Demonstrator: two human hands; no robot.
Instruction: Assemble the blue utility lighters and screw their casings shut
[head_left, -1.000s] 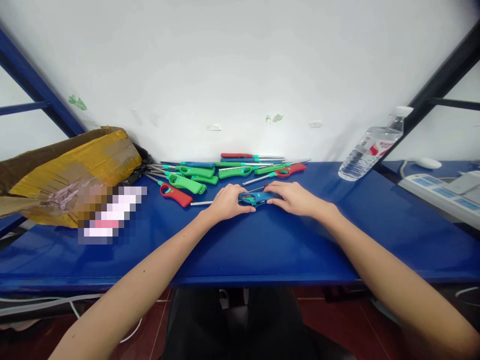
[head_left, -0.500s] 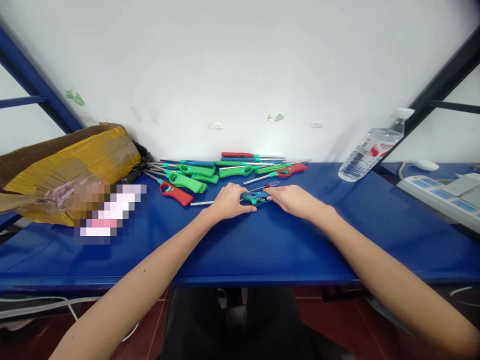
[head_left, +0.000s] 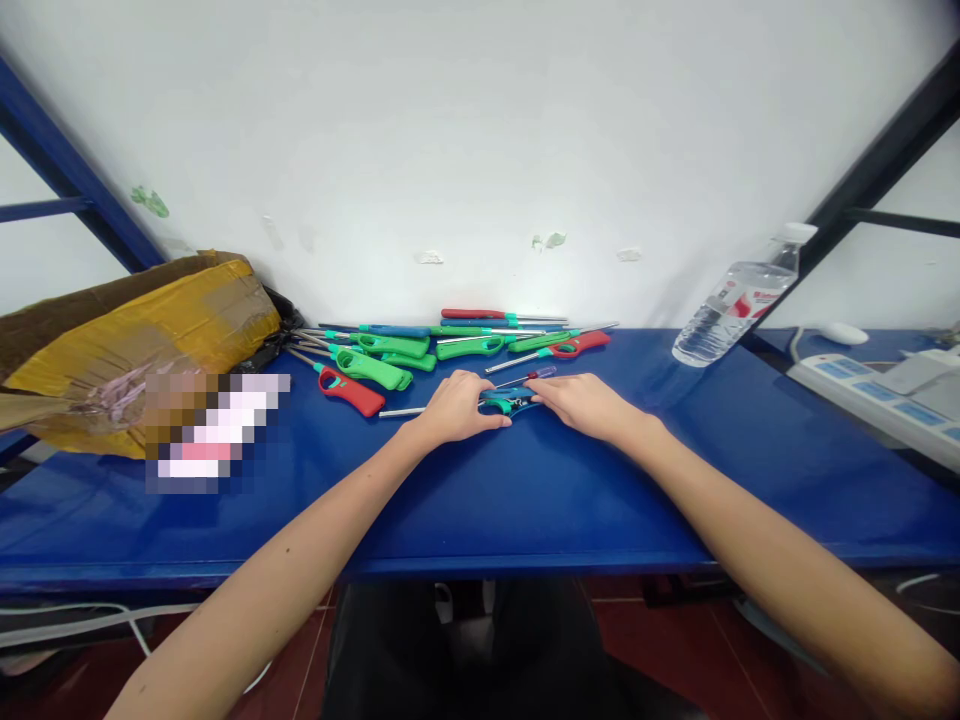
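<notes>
White wall (head_left: 480,150), marked with small green and white patches, stands behind a glossy blue tabletop (head_left: 525,510). At the centre, between my two hands, is a blue gas lighter (head_left: 513,402) with teal parts, set crosswise. Small silvery parts show along its handle; their detail is too fine to read.

The fingers of my left hand (head_left: 459,405) are curled around the lighter's left part, thumb on the near side, index finger on the far side. A metal barrel (head_left: 401,412) emerges left of this hand, in line with the handle. The fingertips of my right hand (head_left: 574,400) are drawn together at the handle's right end; whether they grip it or only press on it, I am unable to determine.

Just beyond the handle lies a screwdriver (head_left: 541,373) with a purple grip, its shaft pointing left. Its grip passes close by my right fingertips; contact is not verifiable.

Farther out, a red gas lighter (head_left: 351,390) lies to the left, next to several green gas lighters (head_left: 379,370). Another red lighter (head_left: 581,344) rests to the right of the pile, which reaches toward the wall.

At the outer left sits a yellow-taped cardboard box (head_left: 150,320). On the right, a clear water bottle (head_left: 739,305) stands, with a white power strip (head_left: 892,400) beyond it.
</notes>
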